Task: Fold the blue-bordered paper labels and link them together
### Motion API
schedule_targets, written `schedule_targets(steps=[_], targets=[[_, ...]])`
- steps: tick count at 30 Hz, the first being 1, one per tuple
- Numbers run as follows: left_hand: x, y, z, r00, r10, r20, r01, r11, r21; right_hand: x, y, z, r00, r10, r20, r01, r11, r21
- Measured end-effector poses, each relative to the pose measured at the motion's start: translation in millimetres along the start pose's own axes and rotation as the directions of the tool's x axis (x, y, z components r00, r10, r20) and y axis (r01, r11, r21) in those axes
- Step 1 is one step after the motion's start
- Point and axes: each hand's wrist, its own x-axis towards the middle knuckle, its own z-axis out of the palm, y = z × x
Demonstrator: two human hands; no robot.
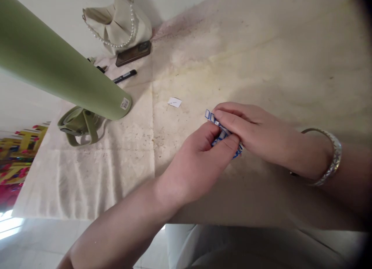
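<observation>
Both hands are closed around a folded blue-and-white printed strip [223, 135], possibly paper labels, above the tablecloth. My left hand [200, 156] pinches its lower part with thumb and curled fingers. From the other side, my right hand [247, 125] grips the upper end, thumb along the strip and fingers behind it. One narrow end with blue-outlined boxes pokes out past the right thumb, and more blue print shows below the left thumb. The rest is covered by my fingers. A small white paper slip [174, 102] lies on the cloth, left of my hands.
At the left stands a tall green bottle [64, 63], with a green handled lid [78, 125] beside its base. Behind are a black marker [124, 76], a dark phone [133, 54] and a cream bag [124, 25] with a pearl strap. A beige cloth [261, 67] covers the table.
</observation>
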Motion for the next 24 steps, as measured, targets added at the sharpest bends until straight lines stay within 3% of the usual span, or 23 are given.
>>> schedule_targets(steps=[17, 24], targets=[[-9.1, 5.1, 1.3, 1.000, -0.025, 0.016, 0.022, 0.984, 0.177, -1.3, 0.2, 0.0, 0.997, -0.056, 0.047, 0.058, 0.998, -0.035], [-9.1, 5.7, 1.9, 1.000, 0.009, 0.022, -0.012, 0.988, 0.157, -1.9, 0.4, -0.5, 0.996, -0.077, 0.034, 0.079, 0.995, -0.064]])
